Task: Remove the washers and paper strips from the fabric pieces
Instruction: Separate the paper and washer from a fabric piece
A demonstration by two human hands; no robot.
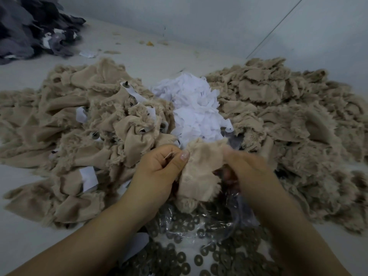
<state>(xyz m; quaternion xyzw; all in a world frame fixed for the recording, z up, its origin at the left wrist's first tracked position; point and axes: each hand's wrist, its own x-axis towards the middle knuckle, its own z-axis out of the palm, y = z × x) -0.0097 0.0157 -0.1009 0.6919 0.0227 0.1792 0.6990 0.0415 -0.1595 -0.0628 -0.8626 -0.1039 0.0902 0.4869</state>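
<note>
Loose washers [199, 259] lie nearest, just below the fabric piece [199, 176] pinched between left hand [159, 172] and blurred right hand [249, 172].

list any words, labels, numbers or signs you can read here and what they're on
None: no text can be read in this picture.
The white paper strips look blank.
The washers show no markings that can be made out.
The beige fabric piece held by the left hand and the right hand bears no label.
</note>
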